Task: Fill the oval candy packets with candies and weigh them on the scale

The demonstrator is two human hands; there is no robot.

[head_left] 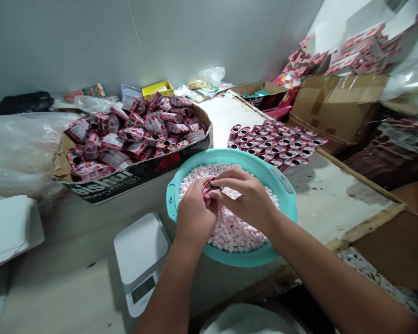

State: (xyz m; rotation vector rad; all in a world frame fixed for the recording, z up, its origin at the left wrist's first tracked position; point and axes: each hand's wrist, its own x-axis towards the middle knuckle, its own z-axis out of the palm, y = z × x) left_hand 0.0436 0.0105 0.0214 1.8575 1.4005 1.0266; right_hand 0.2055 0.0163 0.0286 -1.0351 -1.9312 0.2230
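Observation:
Over a turquoise basin [230, 260] of small pale pink candies [237, 232], both hands meet at one small red printed candy packet [207, 189]. My left hand [195, 211] is wrapped round the packet, which it mostly hides. The fingertips of my right hand [245, 195] pinch at the packet's upper edge. Behind the basin, several similar packets [275, 141] stand upright in close rows, dark openings facing up. Left of them a black cardboard tray [125, 185] is heaped with more packets [135, 130] lying at all angles.
A white digital scale [141, 250] sits left of the basin. White sheets [10, 227] and clear plastic [24, 144] lie at far left. A large cardboard box [334, 102] stands at back right, near piled printed cartons [362, 51]. A yellow tray [158, 89] rests by the wall.

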